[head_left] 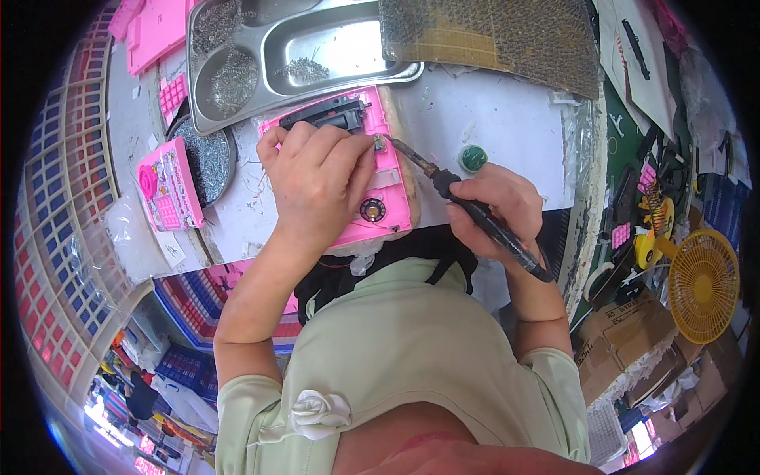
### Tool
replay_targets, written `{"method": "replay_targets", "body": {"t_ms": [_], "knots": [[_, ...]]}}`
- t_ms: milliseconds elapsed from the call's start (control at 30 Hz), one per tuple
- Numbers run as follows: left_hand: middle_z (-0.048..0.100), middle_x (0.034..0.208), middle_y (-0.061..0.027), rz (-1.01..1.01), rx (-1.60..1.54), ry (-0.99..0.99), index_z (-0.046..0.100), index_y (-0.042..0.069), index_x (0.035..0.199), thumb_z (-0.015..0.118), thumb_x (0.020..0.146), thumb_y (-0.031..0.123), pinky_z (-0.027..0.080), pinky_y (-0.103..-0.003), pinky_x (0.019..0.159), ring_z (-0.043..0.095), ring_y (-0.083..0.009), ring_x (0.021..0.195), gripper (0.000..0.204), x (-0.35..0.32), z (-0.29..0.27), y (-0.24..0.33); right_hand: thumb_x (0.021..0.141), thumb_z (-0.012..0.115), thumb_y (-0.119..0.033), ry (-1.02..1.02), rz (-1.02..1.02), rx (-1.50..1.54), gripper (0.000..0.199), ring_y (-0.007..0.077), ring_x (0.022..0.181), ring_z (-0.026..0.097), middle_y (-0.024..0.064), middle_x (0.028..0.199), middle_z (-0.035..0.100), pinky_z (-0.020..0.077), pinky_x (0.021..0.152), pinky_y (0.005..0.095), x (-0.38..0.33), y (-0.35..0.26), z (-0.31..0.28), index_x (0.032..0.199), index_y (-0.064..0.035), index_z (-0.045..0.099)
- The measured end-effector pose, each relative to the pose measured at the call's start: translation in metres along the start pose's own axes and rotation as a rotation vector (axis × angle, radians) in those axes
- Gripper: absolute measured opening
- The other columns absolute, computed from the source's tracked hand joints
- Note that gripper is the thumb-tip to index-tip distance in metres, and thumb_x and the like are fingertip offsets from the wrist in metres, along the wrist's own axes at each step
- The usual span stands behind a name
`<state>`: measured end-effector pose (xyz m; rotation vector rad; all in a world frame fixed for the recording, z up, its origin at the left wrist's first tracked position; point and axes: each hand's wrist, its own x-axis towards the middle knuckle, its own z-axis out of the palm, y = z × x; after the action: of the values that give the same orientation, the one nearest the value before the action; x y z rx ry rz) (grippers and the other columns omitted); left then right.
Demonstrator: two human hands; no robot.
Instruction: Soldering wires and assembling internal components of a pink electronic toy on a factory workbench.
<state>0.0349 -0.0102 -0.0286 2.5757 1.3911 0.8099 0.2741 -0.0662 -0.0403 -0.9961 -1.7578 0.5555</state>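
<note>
Pink toy panel [388,170], soldering iron [475,210], steel tray [317,43], green tin [473,157] beside hands.

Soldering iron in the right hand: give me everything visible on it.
The soldering iron has a slim black handle and a brownish metal shaft ending in a tip. The right hand grips it pen-style, tilted, tip pointing up-left to a small metal part at the pink plastic housing, beside the left hand. Its rear end passes the wrist.

Cluttered white workbench [507,127], yellow fan [703,285]
</note>
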Motion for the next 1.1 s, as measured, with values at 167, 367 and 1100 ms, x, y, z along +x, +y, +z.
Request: {"method": "replay_targets", "body": {"t_ms": [167, 367, 1100], "knots": [[0.065, 0.081, 0.0029, -0.002, 0.007, -0.006, 0.075, 0.016, 0.088, 0.084, 0.074, 0.011, 0.034, -0.037, 0.085, 0.058, -0.0168, 0.076, 0.017, 0.0, 0.0, 0.0, 0.071, 0.08, -0.001, -0.011, 0.003, 0.013, 0.032, 0.022, 0.051, 0.055, 0.0055, 0.07, 0.062, 0.043, 0.047, 0.0321, 0.003, -0.001, 0.002, 0.1, -0.005, 0.069], [0.065, 0.08, 0.0033, -0.002, 0.009, 0.002, 0.074, 0.015, 0.087, 0.083, 0.074, 0.01, 0.034, -0.037, 0.085, 0.057, -0.0168, 0.075, 0.017, 0.0, 0.0, 0.0, 0.079, 0.078, -0.002, -0.027, -0.053, 0.024, 0.028, 0.0177, 0.049, 0.048, 0.0039, 0.065, 0.055, 0.0351, 0.044, 0.0316, 0.002, 0.002, 0.006, 0.104, 0.0002, 0.065], [0.062, 0.077, 0.0023, 0.003, -0.001, 0.027, 0.074, 0.014, 0.085, 0.082, 0.074, 0.011, 0.033, -0.038, 0.082, 0.056, -0.0181, 0.074, 0.015, -0.001, 0.003, -0.001, 0.068, 0.081, -0.005, -0.049, -0.044, -0.126, 0.031, 0.0217, 0.049, 0.05, 0.0018, 0.06, 0.05, 0.0395, 0.045, 0.0328, -0.01, -0.003, 0.012, 0.097, -0.0112, 0.07]]}}
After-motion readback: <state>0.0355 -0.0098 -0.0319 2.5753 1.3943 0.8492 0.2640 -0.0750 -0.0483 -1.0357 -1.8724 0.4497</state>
